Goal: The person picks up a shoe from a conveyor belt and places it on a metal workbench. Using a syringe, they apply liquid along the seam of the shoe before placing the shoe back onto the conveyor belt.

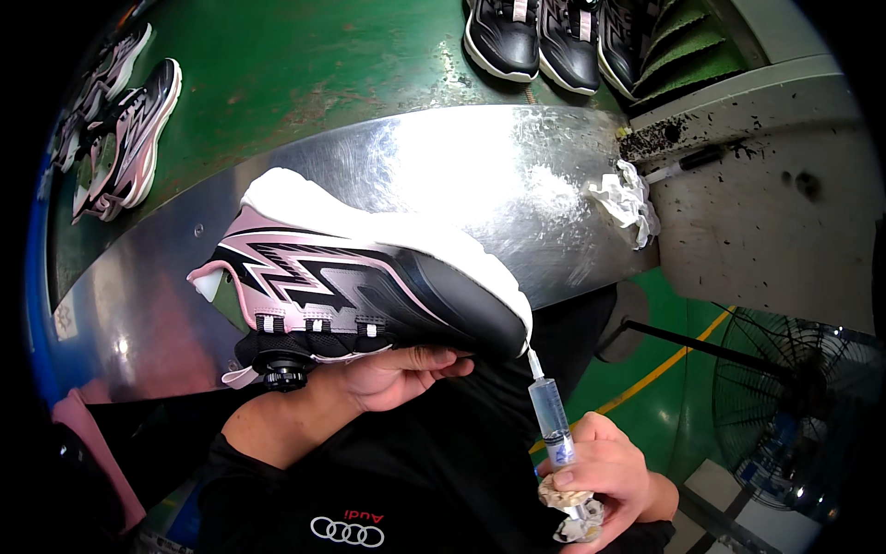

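Note:
A pink, black and white sneaker [369,277] lies tilted on its side in front of me, its white sole turned away and its toe to the right. My left hand [401,374] is closed on it from the near side, the thumb against the black upper; some fingers are hidden under the shoe. In my right hand [604,471] is a syringe [551,415] with clear liquid in its barrel. Its thin white tip meets the toe edge, where sole and upper join. Lumpy beige material [572,512] is wrapped around its plunger end.
Under the shoe is a shiny metal plate [323,152] on a green table [305,55]. Other sneakers stand at far left [138,138] and at the back [503,42]. Crumpled white tissue [628,203] and a black-handled tool [688,163] lie right. A fan [794,397] stands lower right.

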The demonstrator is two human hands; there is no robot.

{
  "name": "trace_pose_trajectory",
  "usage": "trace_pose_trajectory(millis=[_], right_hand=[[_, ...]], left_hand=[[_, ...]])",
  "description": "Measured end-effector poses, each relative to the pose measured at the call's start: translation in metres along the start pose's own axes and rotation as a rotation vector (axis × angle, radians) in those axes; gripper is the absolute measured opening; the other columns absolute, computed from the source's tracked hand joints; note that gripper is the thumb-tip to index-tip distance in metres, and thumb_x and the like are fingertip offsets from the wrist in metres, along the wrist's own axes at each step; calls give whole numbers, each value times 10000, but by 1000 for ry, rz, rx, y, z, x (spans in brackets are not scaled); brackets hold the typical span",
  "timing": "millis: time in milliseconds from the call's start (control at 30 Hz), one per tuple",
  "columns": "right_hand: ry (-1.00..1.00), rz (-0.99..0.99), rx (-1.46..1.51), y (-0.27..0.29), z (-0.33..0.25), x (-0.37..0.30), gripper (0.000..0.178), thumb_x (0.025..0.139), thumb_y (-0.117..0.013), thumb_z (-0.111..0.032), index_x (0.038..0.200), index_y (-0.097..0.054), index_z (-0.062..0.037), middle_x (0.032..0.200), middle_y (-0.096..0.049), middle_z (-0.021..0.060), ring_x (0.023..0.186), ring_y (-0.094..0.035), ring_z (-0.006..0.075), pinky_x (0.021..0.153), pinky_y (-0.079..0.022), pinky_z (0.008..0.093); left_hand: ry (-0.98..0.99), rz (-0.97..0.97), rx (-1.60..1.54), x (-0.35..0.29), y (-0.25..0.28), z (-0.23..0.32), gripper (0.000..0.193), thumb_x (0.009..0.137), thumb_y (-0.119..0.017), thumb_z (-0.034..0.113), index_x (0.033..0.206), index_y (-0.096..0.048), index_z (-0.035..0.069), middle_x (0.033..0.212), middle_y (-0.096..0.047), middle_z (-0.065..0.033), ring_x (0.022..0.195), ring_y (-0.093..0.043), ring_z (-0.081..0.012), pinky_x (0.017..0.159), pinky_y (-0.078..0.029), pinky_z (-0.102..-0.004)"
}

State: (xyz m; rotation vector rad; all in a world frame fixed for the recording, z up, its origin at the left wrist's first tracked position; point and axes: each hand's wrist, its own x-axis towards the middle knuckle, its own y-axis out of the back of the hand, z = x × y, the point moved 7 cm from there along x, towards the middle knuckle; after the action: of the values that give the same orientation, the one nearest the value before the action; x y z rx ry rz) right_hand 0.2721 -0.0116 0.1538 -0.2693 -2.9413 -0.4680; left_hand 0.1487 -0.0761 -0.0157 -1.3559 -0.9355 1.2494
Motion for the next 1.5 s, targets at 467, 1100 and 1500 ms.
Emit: trace_pose_trajectory(millis=[467, 1100, 1500], right_hand=[[92, 35, -625, -30, 16, 2, 434, 636, -753, -355, 967, -637, -100, 779, -593, 20, 519, -365, 124, 493, -305, 222], [152, 59, -758, -41, 33, 1, 441, 627, -765, -338, 975, -624, -108, 788, -599, 14, 526, -393, 121, 482, -308, 229], [229, 286, -827, 10, 100, 24, 676, 672, -733, -485, 1108, -456, -48, 835, -531, 77, 709, -458, 257, 663, -352, 382]], left_hand=[[-23, -55, -39, 15, -23, 9, 269, 858, -566, 36, 1126, -574, 64, 1162, -580, -100, 1117, -540, -225, 838, -509, -278], [-93, -53, -66, 17, -32, 16, 286, 856, -584, 63, 1141, -563, 53, 1158, -575, -109, 1117, -538, -245, 813, -533, -269], [-177, 265, -31, -120, 2, 17, 744, 693, -611, -19, 1363, -288, 18, 1331, -424, -167, 1228, -433, -292, 1050, -304, -430]])
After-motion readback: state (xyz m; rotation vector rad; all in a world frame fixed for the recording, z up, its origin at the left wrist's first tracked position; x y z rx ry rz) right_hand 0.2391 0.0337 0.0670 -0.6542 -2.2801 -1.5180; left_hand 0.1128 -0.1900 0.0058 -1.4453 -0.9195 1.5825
